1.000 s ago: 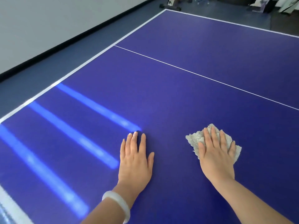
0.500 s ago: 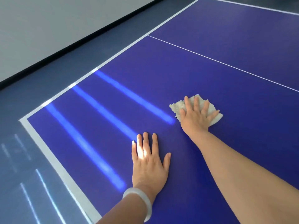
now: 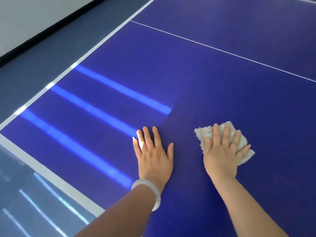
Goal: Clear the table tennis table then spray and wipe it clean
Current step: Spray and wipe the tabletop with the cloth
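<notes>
Pressing flat on a pale grey cloth (image 3: 242,142), the right hand (image 3: 222,153) lies palm down with its fingers (image 3: 215,132) straight and slightly spread, covering most of the crumpled rag so that only its edges show beyond the fingertips and to the right. Just beside it, the left hand (image 3: 153,154) rests palm down on the bare blue table tennis table (image 3: 205,74), fingers straight and close together, thumb out, holding nothing; a white bangle (image 3: 150,190) circles that wrist. 3 bright bands of light (image 3: 95,110) cross the tabletop to the left, 1 touching the left fingertips. White edge lines (image 3: 42,170) border the table near its corner, grey-blue floor (image 3: 34,64) beyond.
</notes>
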`<action>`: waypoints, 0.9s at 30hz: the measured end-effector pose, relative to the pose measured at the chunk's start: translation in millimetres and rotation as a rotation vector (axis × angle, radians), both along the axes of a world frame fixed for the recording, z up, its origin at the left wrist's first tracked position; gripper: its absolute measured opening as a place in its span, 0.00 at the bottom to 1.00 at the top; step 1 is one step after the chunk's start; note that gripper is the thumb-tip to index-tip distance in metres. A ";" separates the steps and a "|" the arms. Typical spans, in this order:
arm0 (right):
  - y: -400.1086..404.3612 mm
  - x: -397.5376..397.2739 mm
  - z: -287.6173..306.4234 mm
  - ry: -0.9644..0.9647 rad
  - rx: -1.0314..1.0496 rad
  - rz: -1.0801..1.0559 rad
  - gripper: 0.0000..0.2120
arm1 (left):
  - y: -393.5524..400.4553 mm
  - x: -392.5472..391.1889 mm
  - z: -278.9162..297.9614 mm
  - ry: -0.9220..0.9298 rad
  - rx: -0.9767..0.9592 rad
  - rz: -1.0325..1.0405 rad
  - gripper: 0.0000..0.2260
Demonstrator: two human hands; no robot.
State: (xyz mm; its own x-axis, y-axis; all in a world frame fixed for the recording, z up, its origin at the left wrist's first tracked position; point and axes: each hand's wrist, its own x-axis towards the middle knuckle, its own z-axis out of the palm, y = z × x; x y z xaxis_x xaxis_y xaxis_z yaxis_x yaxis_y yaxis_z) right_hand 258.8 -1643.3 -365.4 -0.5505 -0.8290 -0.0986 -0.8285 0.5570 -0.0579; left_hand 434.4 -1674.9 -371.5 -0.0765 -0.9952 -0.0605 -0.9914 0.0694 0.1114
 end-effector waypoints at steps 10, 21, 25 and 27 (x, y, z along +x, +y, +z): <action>122.0 -49.1 -0.4 -0.043 0.053 -0.427 0.30 | 1.5 -0.2 0.4 -0.030 -0.012 -0.016 0.32; 167.8 34.4 -8.7 0.017 -0.022 0.225 0.27 | 1.0 6.0 11.6 0.095 0.074 -0.053 0.31; 209.4 -21.6 -2.0 0.018 0.065 -0.054 0.29 | 45.8 12.4 18.8 0.080 -0.008 -0.364 0.27; 214.6 -31.8 -0.4 -0.012 0.078 -0.206 0.28 | 88.7 11.3 16.9 0.066 -0.040 -0.436 0.27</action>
State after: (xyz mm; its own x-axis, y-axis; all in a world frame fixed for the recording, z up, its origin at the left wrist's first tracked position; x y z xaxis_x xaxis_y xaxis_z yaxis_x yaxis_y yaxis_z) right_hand 227.1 -1428.7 -365.9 -0.7060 -0.6886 -0.1656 -0.6961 0.7178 -0.0170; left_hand 445.8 -1586.2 -354.6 -0.4923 -0.8704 -0.0039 -0.8591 0.4852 0.1626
